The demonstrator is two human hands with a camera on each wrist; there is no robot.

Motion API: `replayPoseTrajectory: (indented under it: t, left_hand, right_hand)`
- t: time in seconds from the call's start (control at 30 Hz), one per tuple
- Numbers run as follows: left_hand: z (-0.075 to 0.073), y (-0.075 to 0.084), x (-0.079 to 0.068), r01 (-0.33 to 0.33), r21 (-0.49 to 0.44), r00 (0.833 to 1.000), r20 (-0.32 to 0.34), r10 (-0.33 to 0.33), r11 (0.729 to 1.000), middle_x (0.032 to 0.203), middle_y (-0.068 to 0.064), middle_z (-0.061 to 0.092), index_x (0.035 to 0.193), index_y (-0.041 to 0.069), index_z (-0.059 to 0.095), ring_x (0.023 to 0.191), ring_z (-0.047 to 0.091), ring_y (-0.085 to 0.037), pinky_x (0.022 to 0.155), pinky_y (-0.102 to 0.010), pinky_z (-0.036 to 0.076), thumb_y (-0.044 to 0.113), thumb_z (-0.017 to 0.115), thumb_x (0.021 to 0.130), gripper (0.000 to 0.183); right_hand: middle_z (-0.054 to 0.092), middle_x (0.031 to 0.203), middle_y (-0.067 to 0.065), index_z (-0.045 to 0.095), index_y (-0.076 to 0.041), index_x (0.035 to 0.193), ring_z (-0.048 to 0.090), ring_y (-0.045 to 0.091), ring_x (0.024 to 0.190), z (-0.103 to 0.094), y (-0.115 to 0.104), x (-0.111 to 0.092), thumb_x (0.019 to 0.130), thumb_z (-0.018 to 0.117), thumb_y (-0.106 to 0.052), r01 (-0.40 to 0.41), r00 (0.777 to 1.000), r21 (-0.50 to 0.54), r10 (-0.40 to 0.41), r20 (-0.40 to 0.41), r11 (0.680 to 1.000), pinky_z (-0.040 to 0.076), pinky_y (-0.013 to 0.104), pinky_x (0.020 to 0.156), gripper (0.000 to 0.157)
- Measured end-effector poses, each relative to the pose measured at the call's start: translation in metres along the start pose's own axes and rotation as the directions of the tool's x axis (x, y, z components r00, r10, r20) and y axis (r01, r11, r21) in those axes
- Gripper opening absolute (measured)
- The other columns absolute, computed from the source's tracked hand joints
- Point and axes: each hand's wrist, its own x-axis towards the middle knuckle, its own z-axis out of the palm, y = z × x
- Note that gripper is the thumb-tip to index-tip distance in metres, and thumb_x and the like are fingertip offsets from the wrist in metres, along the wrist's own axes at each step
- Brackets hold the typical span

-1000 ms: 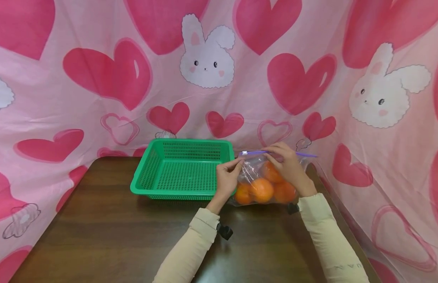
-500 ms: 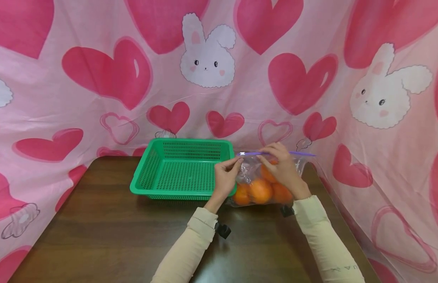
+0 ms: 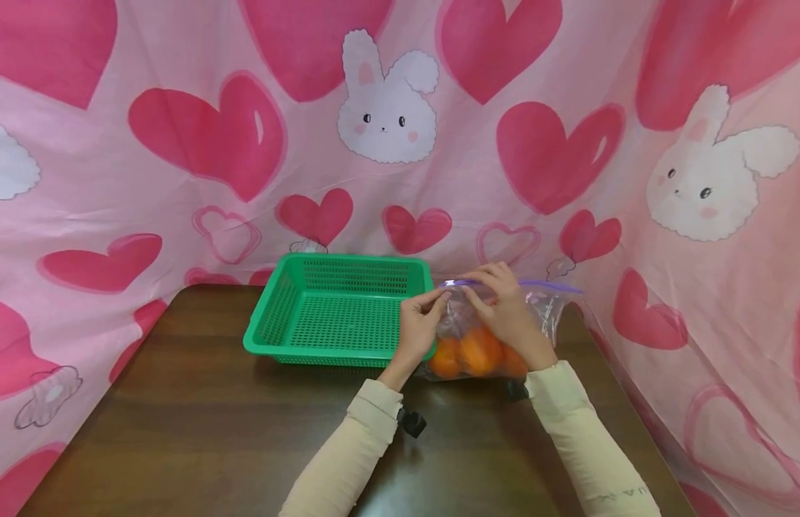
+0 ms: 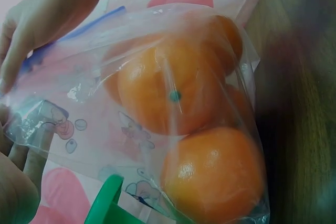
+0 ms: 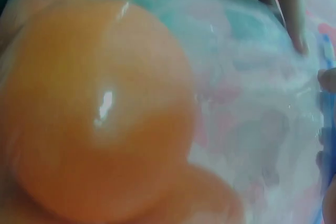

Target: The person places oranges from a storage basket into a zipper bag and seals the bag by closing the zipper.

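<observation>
A clear zip bag of oranges stands at the right of the table, a purple zip strip along its top. My left hand pinches the bag's upper left corner, just below a whitish slider. Close beside it, my right hand pinches the strip between thumb and fingers. In the left wrist view, several oranges lie low in the bag, one showing a green stem spot. One orange fills much of the right wrist view; only some fingertips of the right hand show at its edge.
A green plastic basket with slotted walls stands left of the bag, its right rim by the left hand. Both rest on a dark wooden table. A pink cloth with hearts and rabbits hangs behind and at the sides.
My right hand has slid left along the zip strip, closer to the left hand. The left hand keeps its pinch at the corner. The head view has shifted slightly.
</observation>
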Motion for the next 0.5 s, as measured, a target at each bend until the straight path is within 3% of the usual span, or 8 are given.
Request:
replayPoseTrajectory:
  t: [0.17, 0.4, 0.5]
  left_hand:
    - [0.003, -0.001, 0.000, -0.013, -0.039, 1.000, 0.019, 0.014, 0.999, 0.059, -0.036, 0.050, 0.124, -0.002, 0.070, 0.038, 0.030, -0.007, 0.040, -0.021, 0.029, 0.012, 0.060, 0.103, 0.027]
    - [0.002, -0.001, 0.000, -0.019, -0.026, 0.999, 0.039, 0.020, 0.999, 0.075, -0.037, 0.064, 0.125, -0.009, 0.067, 0.045, 0.043, -0.006, 0.046, -0.018, 0.034, 0.005, 0.058, 0.103, 0.027]
    - [-0.001, 0.003, 0.000, -0.009, -0.024, 0.998, 0.063, 0.011, 1.000, 0.080, -0.039, 0.065, 0.127, -0.011, 0.064, 0.043, 0.044, -0.013, 0.046, -0.021, 0.036, 0.003, 0.056, 0.103, 0.029]
  right_hand:
    - [0.070, 0.101, 0.009, 0.075, -0.004, 0.112, 0.056, 0.025, 0.094, 0.011, -0.003, 0.006, 0.084, 0.079, 0.002, 0.096, 0.995, 0.041, -0.095, -0.014, 0.995, 0.044, 0.033, 0.085, 0.028]
    - [0.068, 0.100, 0.009, 0.075, -0.002, 0.107, 0.056, 0.024, 0.091, 0.017, -0.003, 0.009, 0.082, 0.079, 0.009, 0.142, 0.989, 0.074, -0.139, -0.044, 0.987, 0.044, 0.030, 0.082, 0.028]
    - [0.069, 0.099, 0.009, 0.076, -0.002, 0.106, 0.056, 0.024, 0.090, 0.018, -0.003, 0.008, 0.080, 0.079, 0.010, 0.153, 0.987, 0.083, -0.148, -0.058, 0.985, 0.044, 0.029, 0.082, 0.028]
